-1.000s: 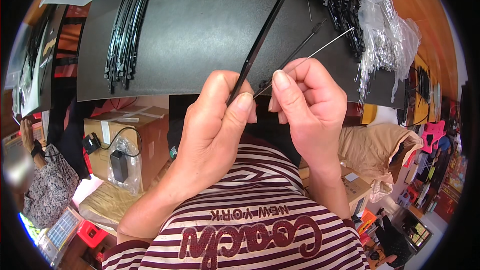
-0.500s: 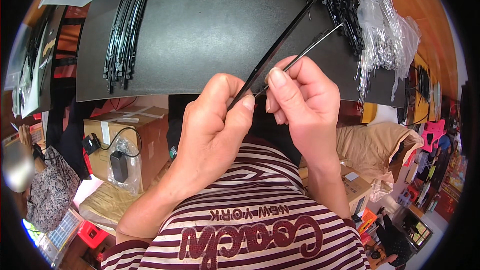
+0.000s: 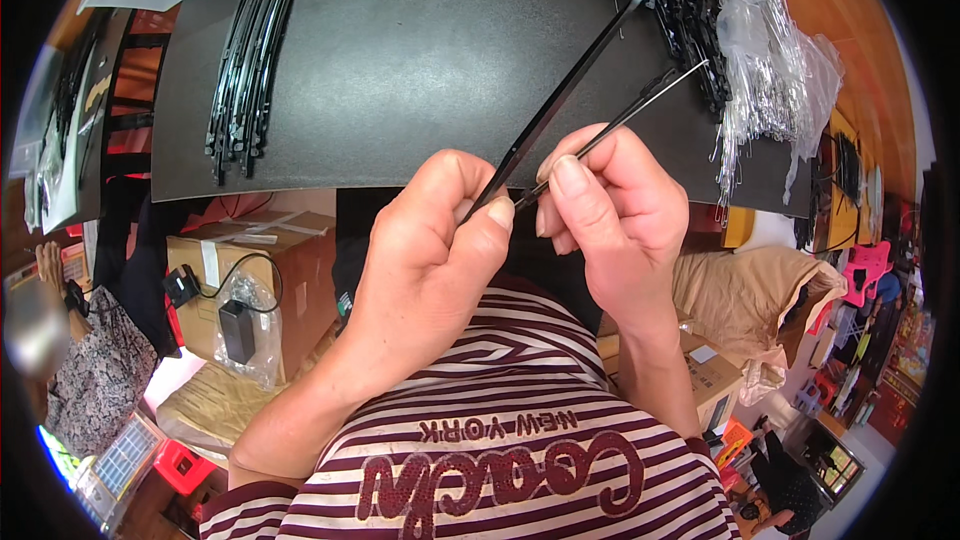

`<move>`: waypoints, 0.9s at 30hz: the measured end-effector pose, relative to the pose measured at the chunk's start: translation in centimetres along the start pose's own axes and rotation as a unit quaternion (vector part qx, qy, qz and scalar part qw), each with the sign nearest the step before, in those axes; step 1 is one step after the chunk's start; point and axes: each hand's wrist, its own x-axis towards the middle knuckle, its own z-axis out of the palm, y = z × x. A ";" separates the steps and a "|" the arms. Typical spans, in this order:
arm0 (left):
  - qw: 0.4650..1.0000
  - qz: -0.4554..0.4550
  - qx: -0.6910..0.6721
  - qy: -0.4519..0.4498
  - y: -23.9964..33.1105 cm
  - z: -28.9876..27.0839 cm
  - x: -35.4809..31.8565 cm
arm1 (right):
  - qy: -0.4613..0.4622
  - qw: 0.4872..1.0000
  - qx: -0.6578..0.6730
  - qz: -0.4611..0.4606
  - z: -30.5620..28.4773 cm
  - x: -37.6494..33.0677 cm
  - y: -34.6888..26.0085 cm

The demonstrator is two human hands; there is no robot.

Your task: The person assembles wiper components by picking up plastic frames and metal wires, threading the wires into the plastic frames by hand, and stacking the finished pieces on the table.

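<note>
My left hand [image 3: 430,240] is closed, thumb against bent forefinger, on a long slim black strip [image 3: 565,90]. The strip slants up and away to the right over the table. Close beside it, my right hand [image 3: 615,205] pinches a thin silver wire [image 3: 680,78] with a narrow dark piece along it. The wire's near end runs toward my left fingertips; whether it joins the strip there is hidden. On the black tabletop [image 3: 400,60], a neat row of similar black strips [image 3: 255,60] lies to the left. A tangled heap of black strips [image 3: 690,25] sits at the far right.
Thin silver wires [image 3: 765,80] stick out of a clear plastic bag at the table's right. Below the table's front edge stand a cardboard box [image 3: 305,280] with a black adapter [image 3: 237,330], and brown paper [image 3: 760,290]. Another person [image 3: 100,360] is at far left.
My right hand has shifted slightly right and toward me, and its wire's tip has moved rightward and slightly down. The black strip's far end now shows lower, beside the heap.
</note>
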 end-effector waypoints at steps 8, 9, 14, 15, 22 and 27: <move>0.996 0.052 0.064 0.030 1.7 -2.5 -1.3 | -0.020 0.993 -0.108 -0.051 0.1 0.6 -0.4; 0.992 0.062 0.057 0.096 2.3 -3.5 -1.4 | -0.021 0.992 -0.100 -0.073 -0.4 0.7 -0.3; 0.928 0.142 0.208 0.276 4.4 -11.6 0.0 | -0.015 0.996 -0.083 -0.016 -0.8 1.9 -1.3; 0.912 0.149 0.245 0.293 4.2 -13.4 0.4 | -0.035 0.995 -0.095 -0.015 -0.8 2.9 -1.2; 0.803 0.200 0.481 0.288 1.4 -17.3 3.3 | -0.034 0.991 -0.132 -0.003 -0.1 11.3 -0.3; 0.809 0.201 0.486 0.264 1.9 -16.2 2.9 | 0.035 0.987 0.093 0.128 2.2 17.0 -0.3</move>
